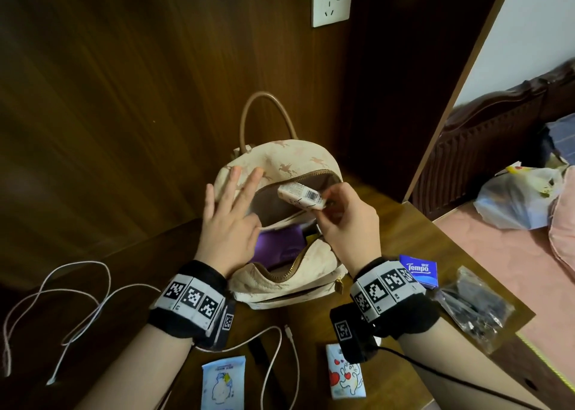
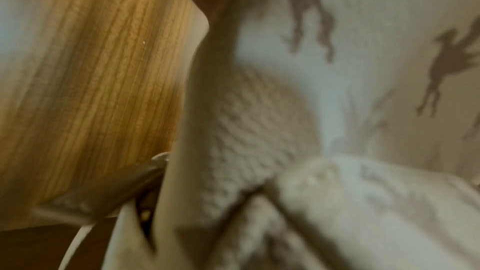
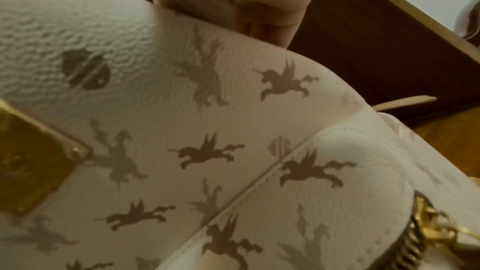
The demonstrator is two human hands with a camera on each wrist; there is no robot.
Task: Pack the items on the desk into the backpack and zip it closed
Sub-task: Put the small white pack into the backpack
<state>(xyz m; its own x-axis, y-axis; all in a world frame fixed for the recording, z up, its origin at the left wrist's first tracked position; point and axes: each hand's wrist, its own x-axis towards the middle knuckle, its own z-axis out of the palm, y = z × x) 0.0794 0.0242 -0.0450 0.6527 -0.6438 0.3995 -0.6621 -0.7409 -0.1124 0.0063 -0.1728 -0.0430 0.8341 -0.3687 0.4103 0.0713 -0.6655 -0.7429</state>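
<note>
- Over the backpack's [image 1: 280,166] open mouth, the right hand [image 1: 348,222] pinches a small barcoded packet [image 1: 301,198] by its right end.
- Packet's long axis runs left-right, tilted; the opening lies directly below and just beyond it, so the drop is short.
- Left hand [image 1: 228,219], fingers spread and released, touches the left rim of the mouth.
- Purple item [image 1: 277,244] already sits inside.
- On the tabletop [image 1: 413,232]: blue tissue pack [image 1: 420,269] right, two packets and a cable [image 1: 77,288] near.

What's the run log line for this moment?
right hand: holds small packet over open backpack | left hand: spreads opening
</note>
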